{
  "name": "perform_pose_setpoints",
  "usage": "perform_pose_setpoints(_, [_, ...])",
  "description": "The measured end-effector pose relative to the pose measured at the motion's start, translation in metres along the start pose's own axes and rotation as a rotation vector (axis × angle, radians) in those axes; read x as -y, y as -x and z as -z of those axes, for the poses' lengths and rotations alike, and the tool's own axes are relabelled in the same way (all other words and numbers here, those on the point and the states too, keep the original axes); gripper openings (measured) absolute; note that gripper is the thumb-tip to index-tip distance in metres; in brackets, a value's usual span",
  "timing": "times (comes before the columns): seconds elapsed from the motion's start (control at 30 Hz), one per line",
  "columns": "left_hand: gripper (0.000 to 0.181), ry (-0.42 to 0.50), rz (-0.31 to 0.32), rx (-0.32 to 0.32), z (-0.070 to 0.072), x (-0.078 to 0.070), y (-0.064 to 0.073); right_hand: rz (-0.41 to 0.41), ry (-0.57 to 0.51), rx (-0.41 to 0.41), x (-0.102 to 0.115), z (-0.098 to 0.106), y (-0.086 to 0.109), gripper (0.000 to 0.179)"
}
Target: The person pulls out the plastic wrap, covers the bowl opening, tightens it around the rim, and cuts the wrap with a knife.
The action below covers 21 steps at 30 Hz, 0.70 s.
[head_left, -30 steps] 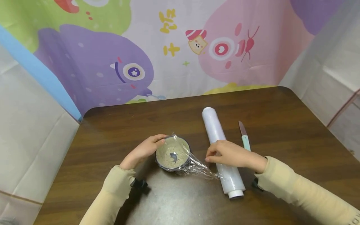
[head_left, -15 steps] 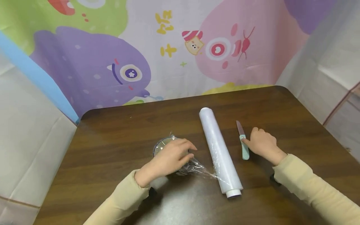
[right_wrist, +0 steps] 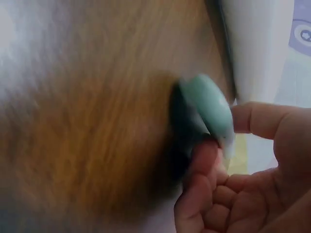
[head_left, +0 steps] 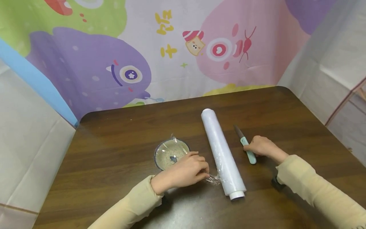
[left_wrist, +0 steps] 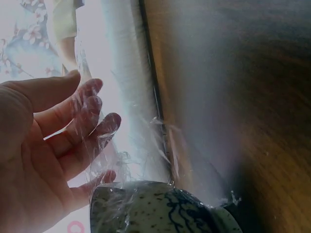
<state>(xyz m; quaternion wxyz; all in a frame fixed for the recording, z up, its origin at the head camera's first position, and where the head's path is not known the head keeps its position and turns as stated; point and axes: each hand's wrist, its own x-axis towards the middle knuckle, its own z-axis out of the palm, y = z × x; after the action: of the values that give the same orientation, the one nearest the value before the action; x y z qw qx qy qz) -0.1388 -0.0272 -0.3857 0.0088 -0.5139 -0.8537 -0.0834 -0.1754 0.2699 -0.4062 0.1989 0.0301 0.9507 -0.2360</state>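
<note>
My left hand (head_left: pixel 187 171) reaches over the near right side of a bowl (head_left: pixel 166 156) with a blue rim and a fish drawn inside. Clear cling film (left_wrist: pixel 109 145) covers the bowl and stretches towards a white roll of cling film (head_left: pixel 224 156). The left wrist view shows this film lying across my fingers (left_wrist: pixel 80 126), with the thumb apart from them. Right of the roll, my right hand (head_left: pixel 263 147) pinches the pale green handle of a small knife (head_left: pixel 246 146) between thumb and fingers. The knife's blade points away, to the far left.
Everything stands on a dark wooden table (head_left: pixel 120 136) with rounded far corners. Behind it hangs a curtain (head_left: pixel 174 73) printed with cartoon monsters. Pale cloth walls (head_left: pixel 334 63) close in both sides.
My left hand has moved from the bowl's left rim across to the film on its right. The right hand has left the roll, reached the knife and gripped it; the knife has turned slightly.
</note>
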Motion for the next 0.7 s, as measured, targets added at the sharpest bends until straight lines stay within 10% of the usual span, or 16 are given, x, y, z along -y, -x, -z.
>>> perform_pose_setpoints(0.37, [0.012,0.101,0.046,-0.026,-0.001,0.001,0.004,0.274,-0.074,-0.312,0.071,-0.01,0.11,0.024])
perform_pose_setpoints(0.7, [0.012,0.101,0.048,-0.016,0.003,0.001,0.006,0.459,-0.014,-0.257,0.085,-0.05,0.156,0.004])
